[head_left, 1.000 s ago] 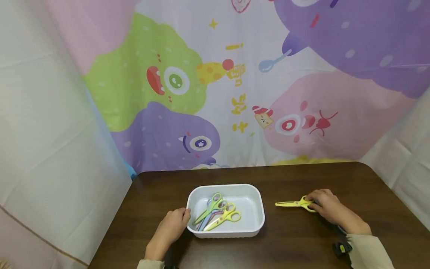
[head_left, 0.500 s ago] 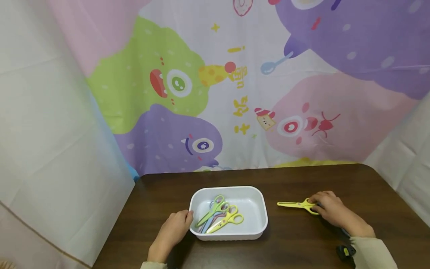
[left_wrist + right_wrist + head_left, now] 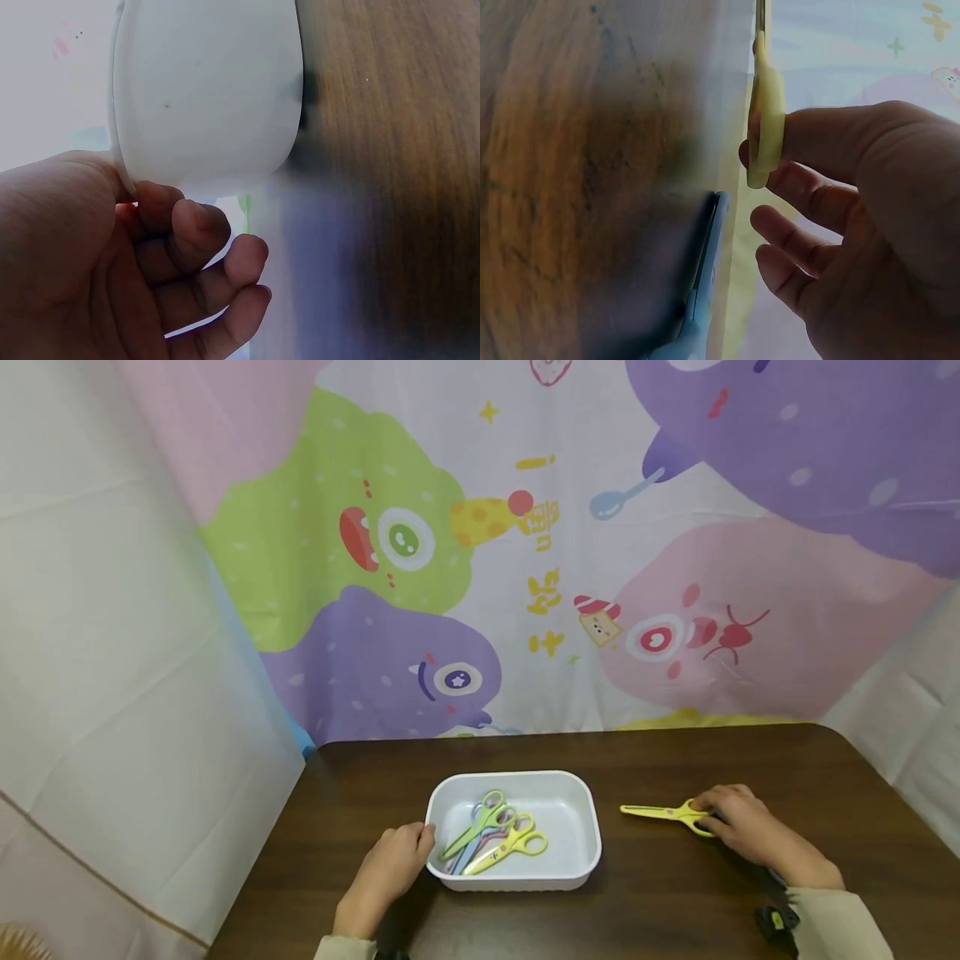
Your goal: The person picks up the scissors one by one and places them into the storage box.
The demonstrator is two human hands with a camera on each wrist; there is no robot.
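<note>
My left hand point(image 3: 392, 863) grips the left rim of a white plastic tray point(image 3: 592, 843), thumb and forefinger pinching its edge. In the tray lies a small pile of scissors: green scissors point(image 3: 478, 828) on top, yellow scissors point(image 3: 498, 853) beside them, blue and pink ones partly hidden beneath. To the right of the tray, my right hand point(image 3: 750, 831) pinches the handle of another pair of yellow scissors point(image 3: 656, 812), whose closed blades point left. In the right wrist view these scissors point(image 3: 767, 127) appear edge-on between thumb and fingers.
A blue, scissors-like object point(image 3: 705, 277) lies on the wood beneath my right hand. The dark wooden table point(image 3: 525, 927) ends against a cartoon-printed curtain point(image 3: 540, 693), and pale cloth point(image 3: 150, 652) hangs along its left side.
</note>
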